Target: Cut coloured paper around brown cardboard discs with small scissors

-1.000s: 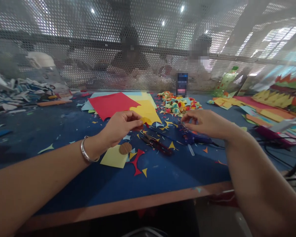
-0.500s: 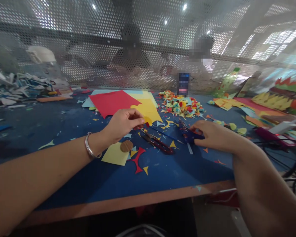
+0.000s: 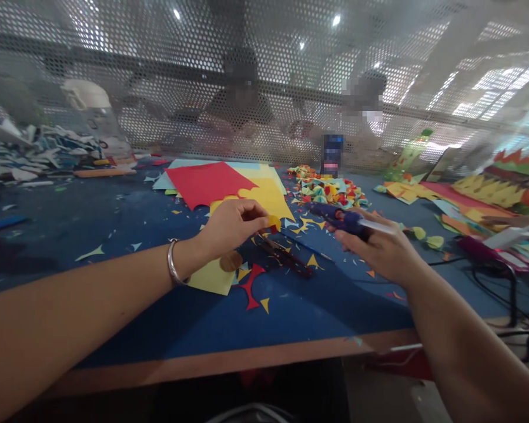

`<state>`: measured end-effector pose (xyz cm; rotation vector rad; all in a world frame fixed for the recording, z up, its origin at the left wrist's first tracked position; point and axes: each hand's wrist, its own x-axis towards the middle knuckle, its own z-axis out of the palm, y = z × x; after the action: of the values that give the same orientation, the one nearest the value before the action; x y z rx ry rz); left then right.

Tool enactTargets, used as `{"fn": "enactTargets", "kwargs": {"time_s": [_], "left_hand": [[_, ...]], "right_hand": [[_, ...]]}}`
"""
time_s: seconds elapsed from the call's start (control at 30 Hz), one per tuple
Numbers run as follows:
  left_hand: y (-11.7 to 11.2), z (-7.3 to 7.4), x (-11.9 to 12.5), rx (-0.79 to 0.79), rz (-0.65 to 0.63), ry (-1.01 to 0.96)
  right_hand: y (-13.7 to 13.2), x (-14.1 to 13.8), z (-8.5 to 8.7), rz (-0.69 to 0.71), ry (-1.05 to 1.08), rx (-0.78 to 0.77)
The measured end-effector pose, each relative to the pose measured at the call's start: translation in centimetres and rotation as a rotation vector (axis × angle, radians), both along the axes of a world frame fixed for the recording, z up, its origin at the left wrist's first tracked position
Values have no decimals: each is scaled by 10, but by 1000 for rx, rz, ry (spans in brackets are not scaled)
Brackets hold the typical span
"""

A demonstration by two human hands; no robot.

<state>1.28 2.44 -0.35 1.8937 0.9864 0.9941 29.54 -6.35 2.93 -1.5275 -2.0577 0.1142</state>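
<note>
Between the thumb and fingers of my left hand [image 3: 238, 226] is a small yellow and red paper piece [image 3: 274, 222]. My right hand [image 3: 374, 247] is wrapped round a dark blue glue gun [image 3: 346, 221], its nozzle pointing left and a pale glue stick [image 3: 377, 226] sticking out of its back. Dark-handled scissors [image 3: 288, 258] and a thin blue stick [image 3: 308, 244] lie between the hands. Under my left wrist are a pale yellow sheet [image 3: 211, 279] and a round brown disc [image 3: 231, 261]. Red scrap paper [image 3: 252, 288] lies beside them.
Red [image 3: 211, 182] and yellow sheets [image 3: 273, 197] lie ahead. Behind the right hand is a heap of folded paper bits [image 3: 330, 191] with a phone [image 3: 332, 154] upright at its back. A bottle [image 3: 97, 117] stands left; black cables [image 3: 514, 294] and another person's hand [image 3: 511, 222] are at right.
My right hand has lifted the glue gun off the table and turned it so the nozzle faces left. The left hand has shifted slightly right, still pinching the small paper piece.
</note>
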Motion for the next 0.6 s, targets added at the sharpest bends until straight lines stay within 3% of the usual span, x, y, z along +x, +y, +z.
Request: {"fn": "enactTargets", "kwargs": {"time_s": [0.13, 0.33, 0.6], "left_hand": [[1, -4, 2, -5, -2, -27], [-2, -1, 4, -15, -6, -18], [-2, -2, 4, -3, -16, -31]], "right_hand": [[-4, -11, -4, -34, 30, 57], [-12, -28, -3, 105, -29, 167], [-13, -33, -4, 223, -129, 183]]}}
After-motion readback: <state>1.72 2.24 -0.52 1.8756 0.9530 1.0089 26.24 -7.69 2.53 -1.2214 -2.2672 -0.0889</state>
